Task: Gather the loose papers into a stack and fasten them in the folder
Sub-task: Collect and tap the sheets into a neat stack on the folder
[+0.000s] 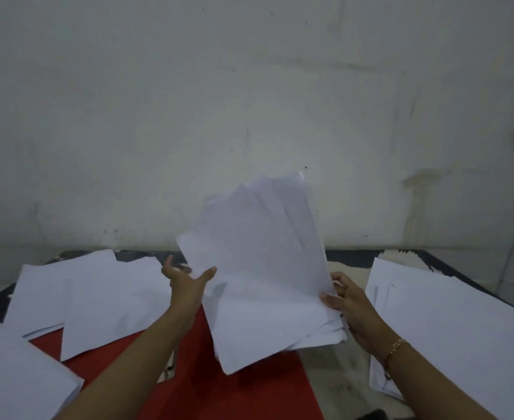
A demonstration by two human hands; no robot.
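The right hand (349,307) pinches the stack (261,268) at three o'clock, long axis toward twelve; the left hand (186,283), fingers spread, hovers at nine.

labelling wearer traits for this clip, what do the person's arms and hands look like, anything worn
The left hand and right hand are both bare, with no gloves, and no sleeve shows up to the picture's edge. The right wrist carries a thin gold-coloured chain bracelet. The left wrist wears nothing. No ring shows on the fingers in view.
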